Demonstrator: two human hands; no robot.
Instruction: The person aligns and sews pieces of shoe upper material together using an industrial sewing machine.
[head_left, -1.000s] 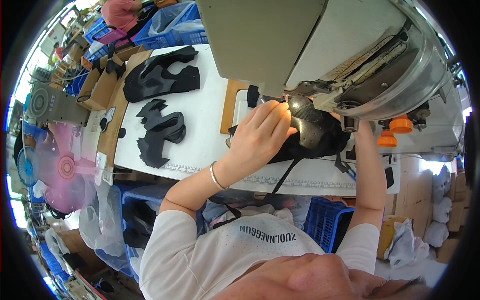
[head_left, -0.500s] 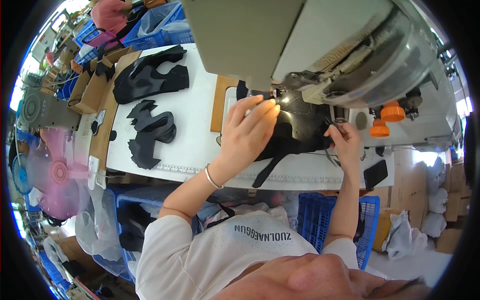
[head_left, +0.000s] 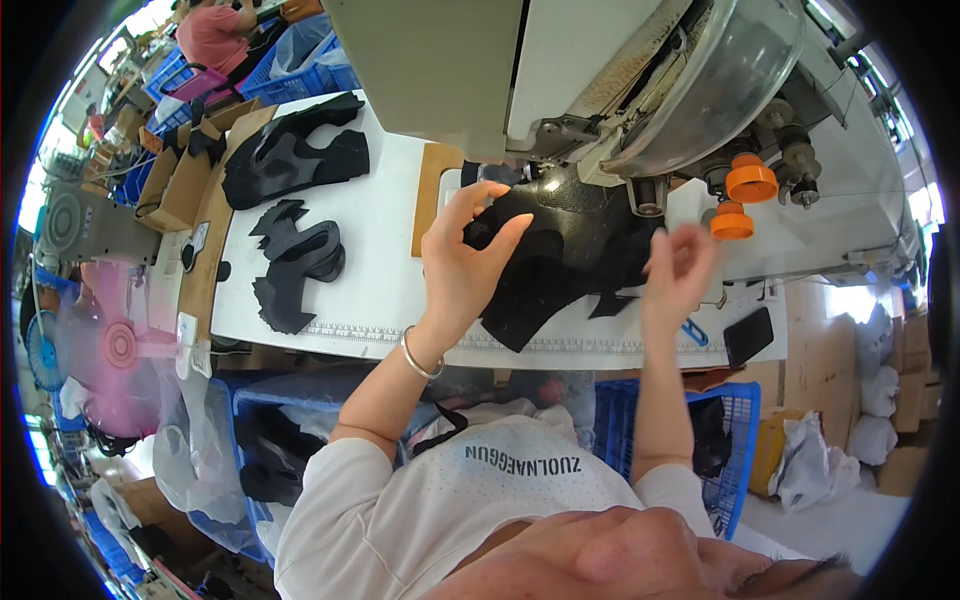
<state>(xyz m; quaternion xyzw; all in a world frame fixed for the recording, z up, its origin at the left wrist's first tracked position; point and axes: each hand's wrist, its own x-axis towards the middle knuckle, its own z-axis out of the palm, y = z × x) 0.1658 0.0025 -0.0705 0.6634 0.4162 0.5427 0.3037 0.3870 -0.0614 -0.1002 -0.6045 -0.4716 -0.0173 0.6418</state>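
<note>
A black sheet piece with a glossy, perforated middle [head_left: 572, 230] lies under the head of a sewing machine [head_left: 430, 75], its dark flaps reaching toward the table's front edge. Over its left edge is my left hand [head_left: 462, 260], thumb and forefinger spread apart with nothing seen between them. My right hand [head_left: 682, 268] is raised by the piece's right side, its fingers curled and smeared by motion, so what they hold, if anything, is unclear. A small blue tool [head_left: 694, 332] rests on the table close to the right wrist.
Other black cut pieces [head_left: 300, 150] lie on the white table [head_left: 385, 240] to the left. A dark phone [head_left: 748, 336] sits at its right end. Orange knobs [head_left: 750, 178] jut from the machine. Blue crates [head_left: 740, 430] stand below, and a pink fan [head_left: 120, 345] is at left.
My left hand has come down and left, its fingers spreading. The right hand has turned and blurred. The black piece's lower flaps have shifted, and the blue tool now shows.
</note>
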